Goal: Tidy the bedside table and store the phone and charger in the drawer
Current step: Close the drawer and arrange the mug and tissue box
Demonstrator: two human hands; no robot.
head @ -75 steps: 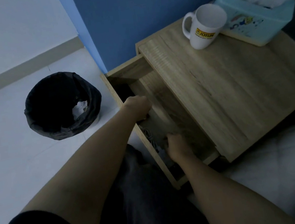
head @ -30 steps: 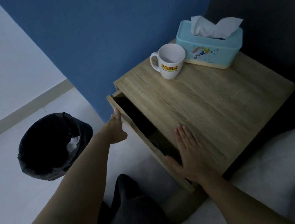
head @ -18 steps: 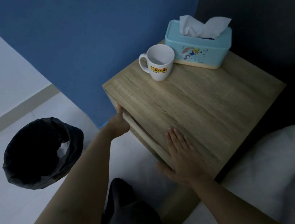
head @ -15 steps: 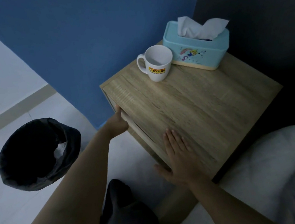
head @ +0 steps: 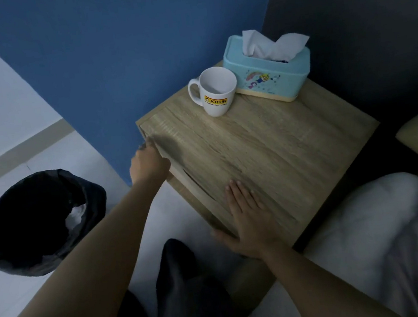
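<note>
Right hand (head: 249,219) lay flat, fingers straight, on the bedside table (head: 280,144). Left hand (head: 148,163) was at the drawer front (head: 192,196); its grip was too blurred to tell.

Dim, bluish, low contrast. Soft even light, shadows faint. Left hand (head: 148,163) motion-blurred against table (head: 279,136), grey smear on wood beside it. Mug (head: 216,91) print sharp. Bin (head: 39,221) inside almost black. Wide-angle bending toward edges. Bedding (head: 382,229) at right soft, unsharp.
</note>
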